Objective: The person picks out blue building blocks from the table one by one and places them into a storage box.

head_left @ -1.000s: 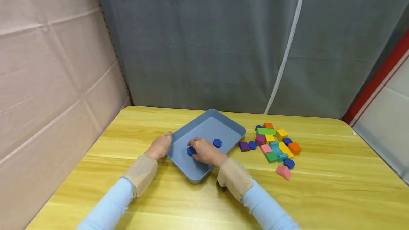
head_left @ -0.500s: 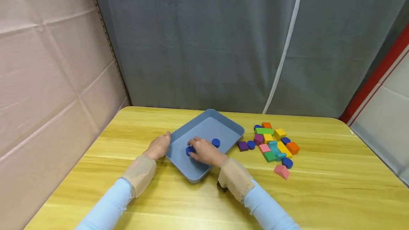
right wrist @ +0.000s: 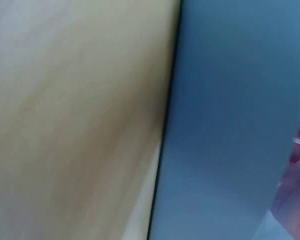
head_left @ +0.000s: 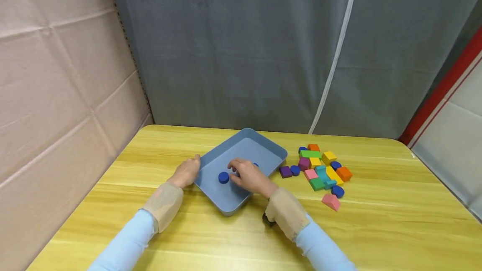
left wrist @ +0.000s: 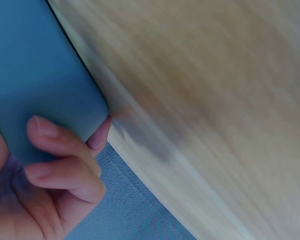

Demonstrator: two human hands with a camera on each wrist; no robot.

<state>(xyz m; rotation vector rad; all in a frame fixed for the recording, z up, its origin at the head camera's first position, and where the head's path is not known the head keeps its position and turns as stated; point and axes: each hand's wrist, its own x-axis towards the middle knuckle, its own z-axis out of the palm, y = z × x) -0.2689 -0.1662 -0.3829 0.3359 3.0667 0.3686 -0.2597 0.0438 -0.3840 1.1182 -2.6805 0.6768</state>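
Note:
My left hand [head_left: 186,172] grips the blue-grey tray [head_left: 215,199] at its left edge. In the left wrist view, curled fingers [left wrist: 65,172] lie against the tray's outer wall [left wrist: 50,75]. My right hand [head_left: 251,177] hovers inside the tray with its thumb and fingers apart. Just left of its fingertips, a blue round block [head_left: 224,177] lies on the tray floor. A second blue round block [head_left: 256,165] is mostly hidden behind the hand. A bit of blue shows between thumb and fingers, too covered to identify. The right wrist view mostly shows the tray's outer wall [right wrist: 230,120].
Right of the tray, several coloured blocks lie grouped on the wooden table [head_left: 395,204]: a purple block [head_left: 285,172], a light green block [head_left: 310,154], a teal arch [head_left: 325,176], a pink block [head_left: 331,202]. A grey curtain [head_left: 233,53] hangs behind the table.
My right hand has let go of the left blue round block and shifted right, now partly covering the other one. My left hand stays on the tray.

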